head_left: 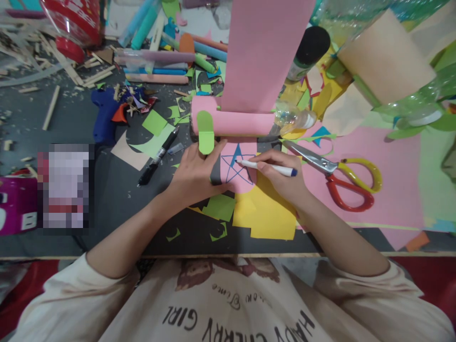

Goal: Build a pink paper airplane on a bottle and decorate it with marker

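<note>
My right hand point(281, 173) is closed around a white marker point(265, 167) with a dark blue end. Its tip touches a blue star outline on a pink paper piece point(244, 187) with a rounded lower end. The star's top point is partly filled in blue. My left hand point(195, 168) lies with fingers spread at the left of this piece, steadying it. Just beyond is a pink paper-wrapped bottle point(242, 122), with a tall pink strip point(265, 52) standing up from it and a green rounded tab point(205, 133) on its side.
Scissors point(331, 168) with red and yellow handles lie right of my right hand. A black marker point(158, 156) and blue glue gun point(103, 114) are at left. Yellow paper point(272, 218) and green scraps sit near the front edge. Several felt pens point(156, 66) lie at the back.
</note>
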### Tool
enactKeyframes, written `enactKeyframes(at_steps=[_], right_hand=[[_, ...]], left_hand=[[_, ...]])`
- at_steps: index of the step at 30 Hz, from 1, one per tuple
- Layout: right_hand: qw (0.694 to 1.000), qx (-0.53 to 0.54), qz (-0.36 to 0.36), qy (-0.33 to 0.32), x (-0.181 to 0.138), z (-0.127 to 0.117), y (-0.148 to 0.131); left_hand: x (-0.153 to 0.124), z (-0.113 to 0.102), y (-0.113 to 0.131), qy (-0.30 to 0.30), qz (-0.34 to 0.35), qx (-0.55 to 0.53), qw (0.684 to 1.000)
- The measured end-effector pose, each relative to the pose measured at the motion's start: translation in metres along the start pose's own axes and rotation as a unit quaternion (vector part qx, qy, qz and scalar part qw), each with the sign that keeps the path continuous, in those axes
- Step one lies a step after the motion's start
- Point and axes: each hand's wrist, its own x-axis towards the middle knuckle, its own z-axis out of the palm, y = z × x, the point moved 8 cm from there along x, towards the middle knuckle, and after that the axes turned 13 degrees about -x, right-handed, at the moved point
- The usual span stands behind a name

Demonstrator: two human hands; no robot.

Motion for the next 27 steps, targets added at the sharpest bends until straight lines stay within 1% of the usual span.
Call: enactKeyframes(at_steps=[5,9,16,19,24,27], right_hand=[[0.999,0.0,-0.014,-0.038,0.0,0.005,0.0],[1.0,0.01,-0.003,-0.024,0.0,0.003,0.001],[0.999,0.014,-0.018,-0.037,0.001,0.006,-0.003],[0.999,0.02,-0.012,-0.027,0.0,0.004,-0.002],[1.0,0.01,0.013,0.022,0.003,-0.007,0.004],[1.0,0.008,0.013,0.025,0.005,-0.008,0.004]], left_hand=[[0.0,-0.001,0.0,0.005,0.001,-0.006,1.0],[0.0,0.0,0.0,0.003,0.003,-0.003,1.0],[-0.001,0.0,-0.001,0.009,0.002,-0.002,1.0],[-0.001,0.0,-0.001,0.007,-0.003,-0.005,1.0],[0.0,0.0,-0.001,-0.007,-0.009,-0.009,1.0],[0.001,0.0,-0.001,-0.01,-0.017,-0.007,1.0]])
